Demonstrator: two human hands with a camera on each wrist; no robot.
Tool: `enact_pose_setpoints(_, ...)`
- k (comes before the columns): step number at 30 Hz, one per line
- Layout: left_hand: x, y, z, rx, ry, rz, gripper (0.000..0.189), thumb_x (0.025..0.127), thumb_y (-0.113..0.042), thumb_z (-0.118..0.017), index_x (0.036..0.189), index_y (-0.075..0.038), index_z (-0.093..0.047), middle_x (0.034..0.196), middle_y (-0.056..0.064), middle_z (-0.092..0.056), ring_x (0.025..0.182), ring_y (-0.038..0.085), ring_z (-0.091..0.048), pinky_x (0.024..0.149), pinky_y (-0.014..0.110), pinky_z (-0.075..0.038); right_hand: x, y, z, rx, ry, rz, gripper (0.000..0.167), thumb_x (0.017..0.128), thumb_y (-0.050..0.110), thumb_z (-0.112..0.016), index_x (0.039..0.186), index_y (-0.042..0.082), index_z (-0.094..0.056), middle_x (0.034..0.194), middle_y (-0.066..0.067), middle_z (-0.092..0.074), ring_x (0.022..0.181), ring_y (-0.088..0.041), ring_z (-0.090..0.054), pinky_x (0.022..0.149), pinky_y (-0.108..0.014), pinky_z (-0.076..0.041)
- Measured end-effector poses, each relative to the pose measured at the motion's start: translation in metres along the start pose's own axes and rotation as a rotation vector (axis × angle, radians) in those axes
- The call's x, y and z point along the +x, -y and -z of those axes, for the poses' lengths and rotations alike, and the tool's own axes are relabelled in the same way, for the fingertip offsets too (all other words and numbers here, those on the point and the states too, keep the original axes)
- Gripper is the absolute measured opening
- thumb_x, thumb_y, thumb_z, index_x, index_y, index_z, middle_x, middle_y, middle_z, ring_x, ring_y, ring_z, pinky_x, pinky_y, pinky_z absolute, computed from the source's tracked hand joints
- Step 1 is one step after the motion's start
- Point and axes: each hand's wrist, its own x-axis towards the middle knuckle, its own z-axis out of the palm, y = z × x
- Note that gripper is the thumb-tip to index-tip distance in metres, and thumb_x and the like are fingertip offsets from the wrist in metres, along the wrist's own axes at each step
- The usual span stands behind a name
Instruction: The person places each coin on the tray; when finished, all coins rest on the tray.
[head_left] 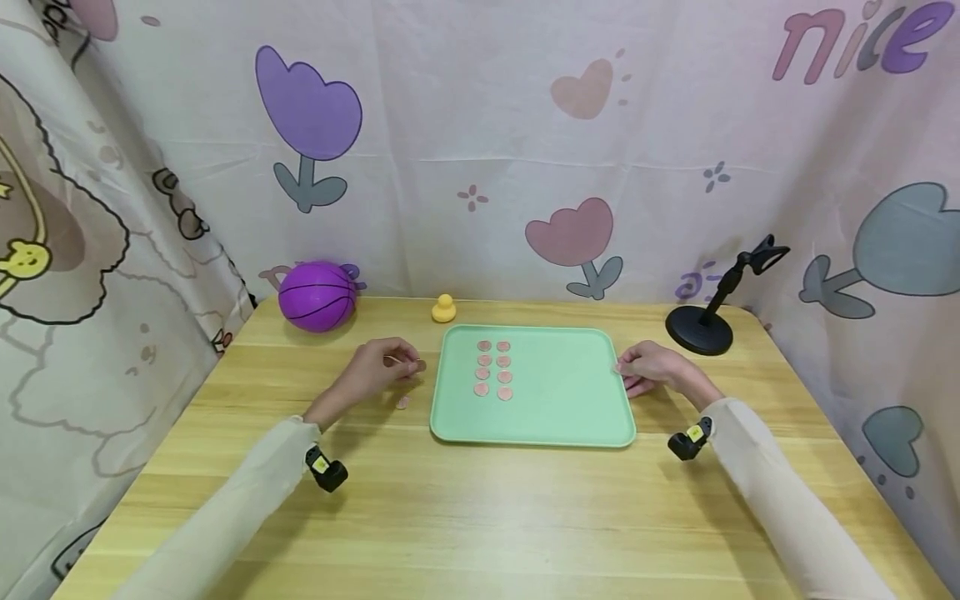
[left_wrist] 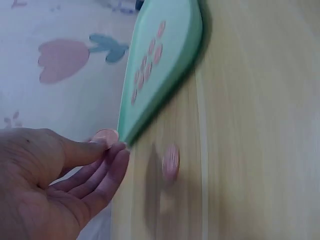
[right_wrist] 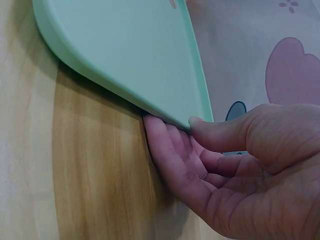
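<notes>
My left hand (head_left: 377,367) pinches a copper coin (left_wrist: 106,135) between thumb and fingertips, just off the left side of the green tray (head_left: 570,400). Below that hand, another copper coin (head_left: 402,402) lies on the wooden table; in the left wrist view this loose coin (left_wrist: 171,163) shows to the right of the fingers. Two columns of copper coins (head_left: 483,373) lie on the tray's left half. At the opposite side, my right hand (head_left: 651,368) grips the tray's right edge, thumb (right_wrist: 200,131) on the rim and fingers (right_wrist: 167,142) beneath.
Behind the tray's left corner sits a small yellow duck (head_left: 444,309). A purple ball (head_left: 317,297) stands at the back left of the table (head_left: 480,525), and a black stand with a clip (head_left: 701,328) at the back right. Printed cloth (head_left: 450,100) hangs behind.
</notes>
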Motion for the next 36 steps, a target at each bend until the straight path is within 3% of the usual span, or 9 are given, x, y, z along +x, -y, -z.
enact_pose_setpoints(3, 0.001, -0.014, -0.013, -0.048, 0.008, 0.015, 0.011, 0.097, -0.007, -0.074, 0.106, 0.000, -0.074, 0.100, 0.013, -0.075, 0.090, 0.024, -0.071, 0.083, 0.034, -0.061, 0.000, 0.001, 0.000, 0.004, -0.001, -0.007, 0.022, 0.109, 0.005, -0.052, 0.118, -0.014, -0.055, 0.093, -0.010, -0.065, 0.079, -0.014, -0.065, 0.077, -0.031, -0.064)
enact_pose_setpoints(9, -0.002, -0.038, -0.041, -0.107, 0.107, 0.032, 0.008, 0.096, -0.009, -0.076, 0.101, -0.003, -0.075, 0.098, 0.009, -0.073, 0.085, 0.018, -0.068, 0.077, 0.031, -0.061, 0.000, 0.003, -0.001, 0.001, -0.001, -0.011, 0.019, 0.109, 0.005, -0.053, 0.115, -0.013, -0.055, 0.090, -0.008, -0.062, 0.078, -0.014, -0.064, 0.075, -0.029, -0.064)
enact_pose_setpoints(19, 0.007, -0.057, -0.085, -0.129, 0.160, 0.014, 0.008, 0.093, -0.008, -0.080, 0.093, -0.002, -0.075, 0.085, 0.004, -0.073, 0.071, 0.012, -0.064, 0.065, 0.023, -0.055, 0.002, 0.002, 0.001, 0.000, 0.004, -0.028, 0.015, 0.108, 0.004, -0.053, 0.111, -0.011, -0.055, 0.088, -0.007, -0.061, 0.077, -0.014, -0.063, 0.074, -0.029, -0.064)
enact_pose_setpoints(29, 0.008, -0.069, -0.107, -0.210, 0.203, 0.009, 0.006, 0.094, 0.000, -0.075, 0.092, 0.004, -0.071, 0.082, 0.011, -0.073, 0.068, 0.016, -0.069, 0.065, 0.028, -0.060, 0.003, 0.002, -0.001, -0.001, 0.000, -0.038, 0.016, 0.108, 0.005, -0.053, 0.113, -0.010, -0.055, 0.089, -0.007, -0.061, 0.078, -0.014, -0.063, 0.075, -0.030, -0.064)
enact_pose_setpoints(36, 0.007, -0.073, -0.111, -0.164, 0.174, -0.027, 0.006, 0.094, 0.002, -0.074, 0.089, 0.004, -0.070, 0.079, 0.011, -0.071, 0.066, 0.014, -0.063, 0.060, 0.021, -0.052, 0.002, 0.001, 0.000, -0.003, 0.002, -0.019, 0.014, 0.108, 0.004, -0.053, 0.110, -0.010, -0.054, 0.089, -0.007, -0.060, 0.078, -0.014, -0.062, 0.074, -0.029, -0.064)
